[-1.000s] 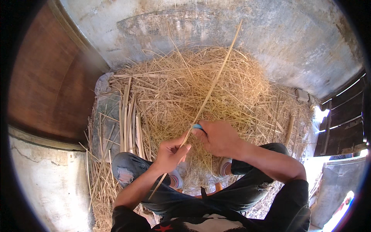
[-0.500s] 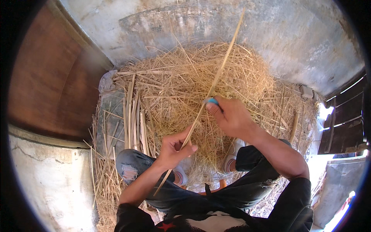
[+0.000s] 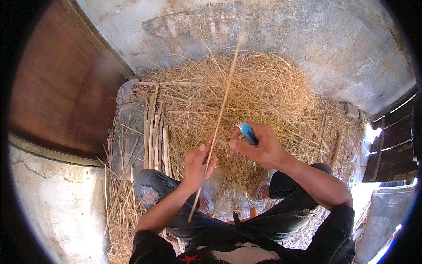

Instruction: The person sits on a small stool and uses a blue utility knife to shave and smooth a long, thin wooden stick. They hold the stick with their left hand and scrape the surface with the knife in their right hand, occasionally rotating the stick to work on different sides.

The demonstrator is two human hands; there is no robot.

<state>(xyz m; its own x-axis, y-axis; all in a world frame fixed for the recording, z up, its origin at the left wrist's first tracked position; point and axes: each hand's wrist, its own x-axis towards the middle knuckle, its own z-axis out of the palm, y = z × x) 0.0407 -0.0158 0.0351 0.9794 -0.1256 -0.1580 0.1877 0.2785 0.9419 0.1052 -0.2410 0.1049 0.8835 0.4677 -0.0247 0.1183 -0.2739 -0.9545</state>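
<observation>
My left hand (image 3: 198,166) is closed around a long, thin bamboo strip (image 3: 226,94), near its lower end. The strip slants up and away over the straw, and its far tip blurs against the wall. In my right hand (image 3: 263,147) is a blue utility knife (image 3: 248,133), its short blade end pointing up and left. The knife stands apart from the strip, a little to its right. Both hands are above the gap between my knees.
A large heap of straw-like shavings (image 3: 272,83) lies against the stained wall (image 3: 307,35). Several split strips (image 3: 154,132) rest at the left beside a grey slab (image 3: 127,145). A brown wooden panel (image 3: 66,88) stands at far left, a small block (image 3: 351,110) at right.
My right hand with the knife has come off the strip and dropped slightly to the right. The strip has swung left at its far end and stands steeper.
</observation>
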